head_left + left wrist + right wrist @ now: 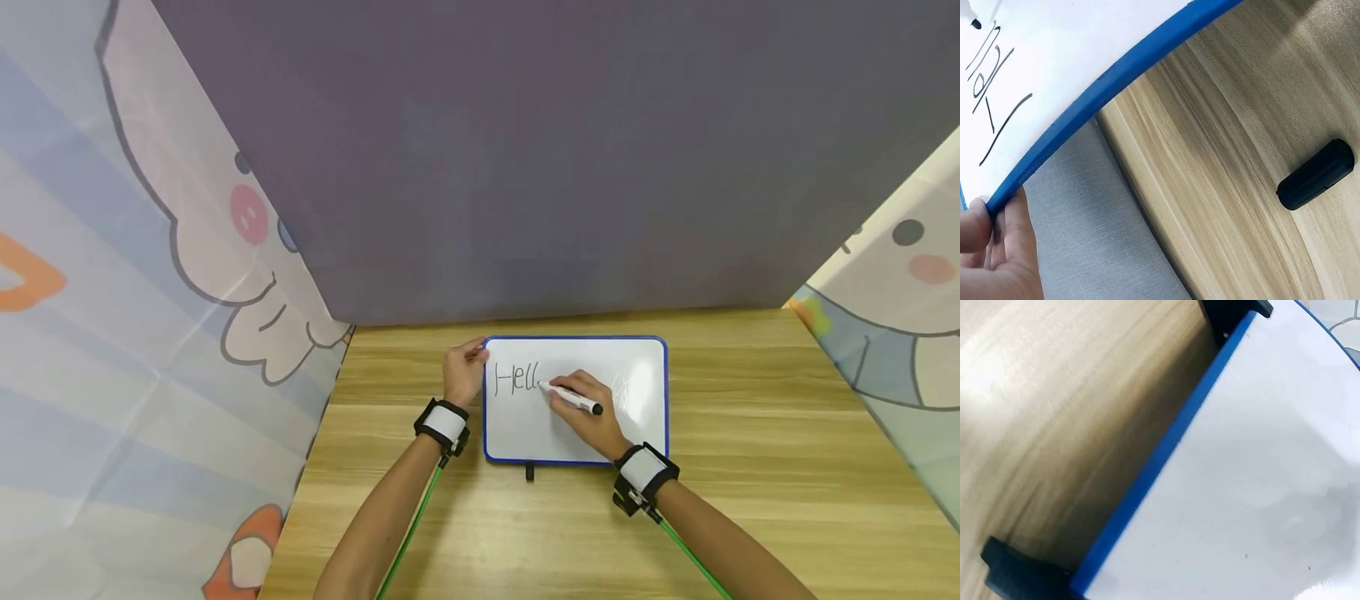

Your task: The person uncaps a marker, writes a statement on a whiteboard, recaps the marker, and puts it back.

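A whiteboard (525,433) with a blue frame carries the black handwritten letters "Hell" (516,378), also visible in the left wrist view. My left hand (462,372) pinches the board's upper left edge, thumb on the front and fingers behind the frame (1054,134). In my right hand (588,408) I hold a white marker (572,395) with a black back end. Its tip touches the board just right of the last letter. Neither my right hand nor the marker shows in the right wrist view, only the board's lower part.
Black support pieces (1025,572) jut from the board's lower edge; one rounded black piece (1316,175) shows against the wooden table (750,417). A grey panel (525,167) rises behind the board. Cartoon-printed sheets (112,375) flank both sides. Green cables (411,533) run from the wrist bands.
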A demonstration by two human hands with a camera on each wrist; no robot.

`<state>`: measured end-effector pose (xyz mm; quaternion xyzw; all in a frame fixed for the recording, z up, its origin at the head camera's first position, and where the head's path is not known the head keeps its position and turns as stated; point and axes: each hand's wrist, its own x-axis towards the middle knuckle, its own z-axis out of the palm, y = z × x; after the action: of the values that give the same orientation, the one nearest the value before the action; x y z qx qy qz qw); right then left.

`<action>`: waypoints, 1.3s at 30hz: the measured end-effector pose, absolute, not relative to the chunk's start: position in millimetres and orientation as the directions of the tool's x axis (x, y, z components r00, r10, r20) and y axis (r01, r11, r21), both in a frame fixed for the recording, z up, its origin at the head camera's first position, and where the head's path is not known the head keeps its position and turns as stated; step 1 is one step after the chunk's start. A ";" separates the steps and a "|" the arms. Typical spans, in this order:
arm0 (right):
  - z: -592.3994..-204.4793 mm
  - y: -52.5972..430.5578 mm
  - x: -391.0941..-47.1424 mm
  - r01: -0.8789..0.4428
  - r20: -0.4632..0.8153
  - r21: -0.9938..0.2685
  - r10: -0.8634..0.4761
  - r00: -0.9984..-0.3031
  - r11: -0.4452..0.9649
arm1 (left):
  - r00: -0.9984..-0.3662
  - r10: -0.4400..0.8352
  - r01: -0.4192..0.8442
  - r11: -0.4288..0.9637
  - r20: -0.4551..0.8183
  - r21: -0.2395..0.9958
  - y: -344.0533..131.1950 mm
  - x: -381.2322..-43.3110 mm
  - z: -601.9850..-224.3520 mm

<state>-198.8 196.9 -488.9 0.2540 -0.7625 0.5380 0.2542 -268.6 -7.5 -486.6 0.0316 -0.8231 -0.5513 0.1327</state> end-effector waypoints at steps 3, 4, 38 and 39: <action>-486.8 197.8 -199.5 -0.657 0.662 -0.688 -0.106 -0.742 0.307 | -0.963 -0.198 0.094 0.388 0.182 0.917 -7.8 -267.0 -488.3; -486.5 198.0 -199.8 -0.657 0.662 -0.687 -0.105 -0.742 0.312 | -0.964 -0.198 0.092 0.385 0.180 0.918 -7.9 -266.5 -488.8; -481.8 200.9 -199.8 -0.636 0.640 -0.703 -0.106 -0.761 0.319 | -0.962 -0.204 0.093 0.387 0.183 0.917 -5.7 -270.0 -485.6; -482.0 200.2 -200.4 -0.639 0.642 -0.702 -0.108 -0.759 0.316 | -0.962 -0.204 0.091 0.386 0.181 0.918 -5.9 -269.8 -485.4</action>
<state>-200.4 200.2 -482.0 0.2417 -0.7719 0.5325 0.2494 -269.8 -5.9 -485.4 0.0345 -0.8218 -0.5530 0.1333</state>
